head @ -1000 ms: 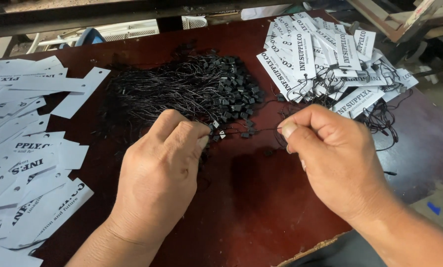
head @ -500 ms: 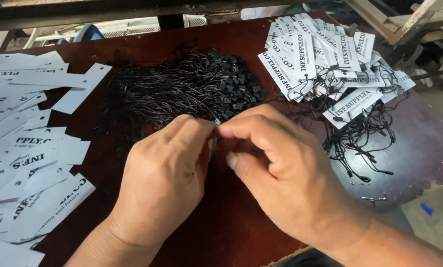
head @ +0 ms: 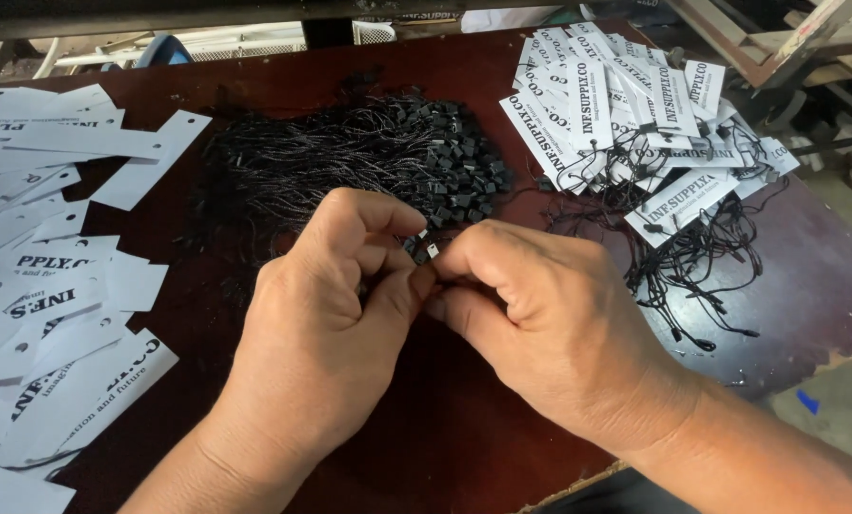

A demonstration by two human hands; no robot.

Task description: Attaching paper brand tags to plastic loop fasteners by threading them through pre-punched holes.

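My left hand [head: 321,324] and my right hand [head: 550,324] meet fingertip to fingertip over the dark red table [head: 445,447]. Between the pinched fingers sits a small black clasp of a hang-tag string [head: 426,249]. Just beyond the hands lies a heap of black strings with square clasps [head: 350,157]. How much of the string each hand holds is hidden by the fingers.
Loose white paper tags [head: 55,276] are spread over the left side of the table. A pile of white tags with strings attached [head: 635,124] lies at the far right, black loops trailing toward the table's chipped right edge [head: 807,362]. Wooden frames stand beyond.
My right hand has come in from the right and joined the left hand; both now pinch together at the clasp, where a second ago they were apart.
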